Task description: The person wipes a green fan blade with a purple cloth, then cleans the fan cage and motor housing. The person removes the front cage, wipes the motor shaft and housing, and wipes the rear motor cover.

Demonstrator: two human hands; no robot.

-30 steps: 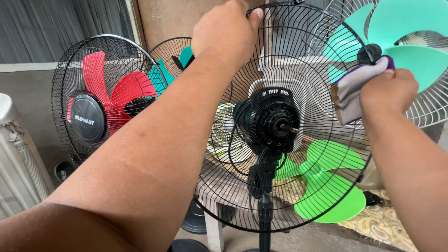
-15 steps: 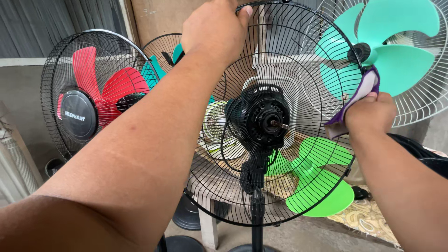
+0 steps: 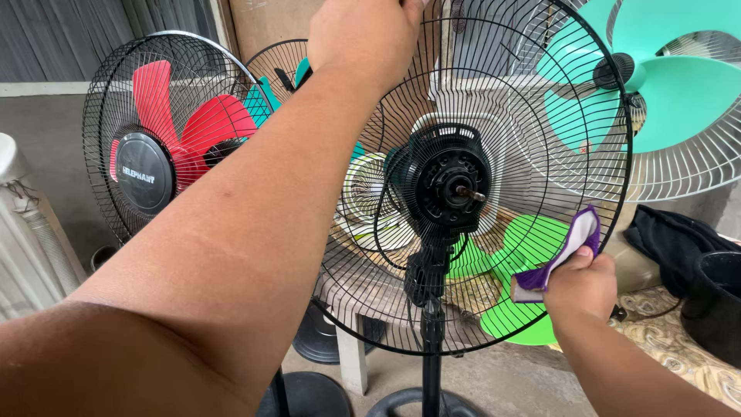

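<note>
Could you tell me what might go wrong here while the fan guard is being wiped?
The left hand grips only the top of the black wire guard, so the pedestal fan could tip or swivel. The right hand presses a purple cloth against thin wires, where cloth or fingers might snag. The bare motor shaft pokes out nearby and could jab a wrist.

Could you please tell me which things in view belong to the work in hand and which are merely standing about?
In hand:
left hand gripping the black fan guard
right hand holding the purple cloth
bare motor hub

Standing about:
red-bladed fan
teal-bladed fan
green blade
black bucket
</note>
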